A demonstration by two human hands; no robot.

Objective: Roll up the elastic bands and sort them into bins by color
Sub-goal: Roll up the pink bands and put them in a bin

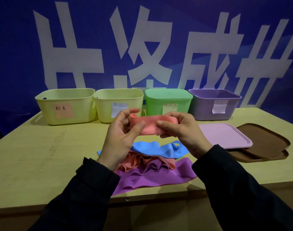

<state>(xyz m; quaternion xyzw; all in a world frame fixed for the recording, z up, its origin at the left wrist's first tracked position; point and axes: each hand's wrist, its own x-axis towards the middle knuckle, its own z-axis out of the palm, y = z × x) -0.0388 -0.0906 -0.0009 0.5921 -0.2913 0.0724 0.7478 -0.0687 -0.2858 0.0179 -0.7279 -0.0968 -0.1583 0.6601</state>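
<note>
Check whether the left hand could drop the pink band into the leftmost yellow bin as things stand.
Probably yes. The left hand has a grip on the pink band, the yellow bin has no lid, and nothing stands between them. But the right hand also holds the band, which is barely rolled.

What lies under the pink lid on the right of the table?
The pink lid rests on two stacked brown lids; their right parts show, and whatever lies beneath the pink one is covered.
</note>
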